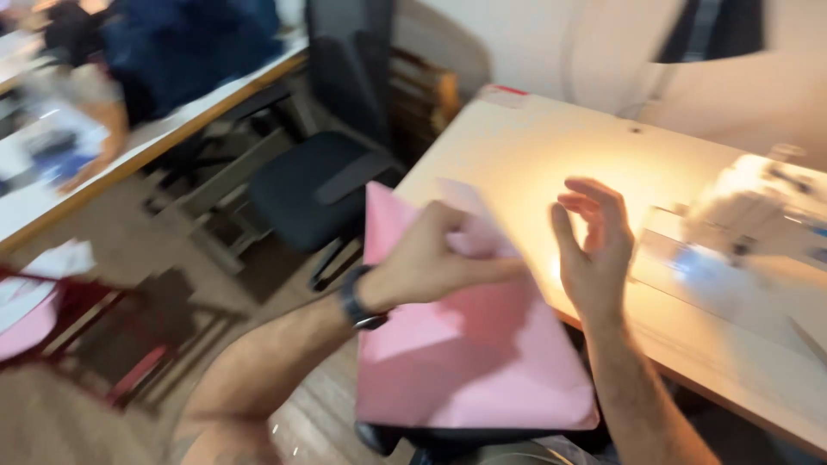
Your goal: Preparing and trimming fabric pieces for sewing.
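Mid-handling: left hand (431, 258) pinches the pink fabric piece (474, 362) by its upper edge, right hand (594, 245) open-fingered, empty above the pale wooden worktable (534, 146); a second grip looks needed next.

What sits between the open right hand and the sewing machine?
In the head view, only bare, brightly lit tabletop lies between the right hand and the blurred sewing machine.

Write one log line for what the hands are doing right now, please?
left hand: grips pink fabric | right hand: open, apart from fabric, empty | sewing machine on table | view: blurred
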